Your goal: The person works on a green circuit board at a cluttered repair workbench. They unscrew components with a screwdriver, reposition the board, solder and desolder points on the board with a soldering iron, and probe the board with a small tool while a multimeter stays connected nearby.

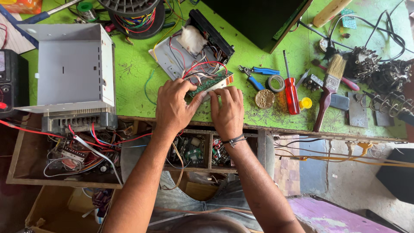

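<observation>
Grey metal case is set far left on green bench. Green circuit board is pinched at bench front edge: left hand fingers closed on its left end, right hand on its right. Red screwdriver and paintbrush are laid further right.

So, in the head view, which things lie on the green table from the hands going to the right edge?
Left hand → circuit board → right hand → blue pliers → tape roll → red screwdriver → yellow cap → paintbrush.
</observation>
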Tool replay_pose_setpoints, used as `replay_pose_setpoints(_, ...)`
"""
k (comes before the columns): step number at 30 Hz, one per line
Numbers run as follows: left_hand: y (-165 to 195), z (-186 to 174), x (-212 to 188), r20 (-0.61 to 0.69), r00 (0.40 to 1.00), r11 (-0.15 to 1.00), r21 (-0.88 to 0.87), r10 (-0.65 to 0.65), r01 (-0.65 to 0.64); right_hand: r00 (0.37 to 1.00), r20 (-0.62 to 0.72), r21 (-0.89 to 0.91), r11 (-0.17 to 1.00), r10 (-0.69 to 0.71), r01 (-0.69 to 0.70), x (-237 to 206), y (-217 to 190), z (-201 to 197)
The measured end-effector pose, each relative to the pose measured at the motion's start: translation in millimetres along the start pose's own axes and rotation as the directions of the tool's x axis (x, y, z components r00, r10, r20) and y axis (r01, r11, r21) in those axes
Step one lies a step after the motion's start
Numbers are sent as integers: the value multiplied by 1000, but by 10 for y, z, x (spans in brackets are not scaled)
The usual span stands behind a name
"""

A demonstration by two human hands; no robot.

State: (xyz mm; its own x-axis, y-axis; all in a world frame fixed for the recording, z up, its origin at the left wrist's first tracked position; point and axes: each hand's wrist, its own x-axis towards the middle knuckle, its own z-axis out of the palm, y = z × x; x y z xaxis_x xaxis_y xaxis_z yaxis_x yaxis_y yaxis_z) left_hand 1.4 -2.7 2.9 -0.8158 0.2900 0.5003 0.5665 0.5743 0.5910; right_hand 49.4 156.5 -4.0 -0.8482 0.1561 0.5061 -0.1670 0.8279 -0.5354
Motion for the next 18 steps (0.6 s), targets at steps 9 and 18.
replay_pose_setpoints(9,-27,14,5,-7,1000,1000,-31,3,-3,1000,0,102,995,-2,2,58,30,-13)
replay_pose_setpoints(18,-44,5,10,-10,1000,998,-64,13,-14,998,21,118,991,55,-57,39,17,26)
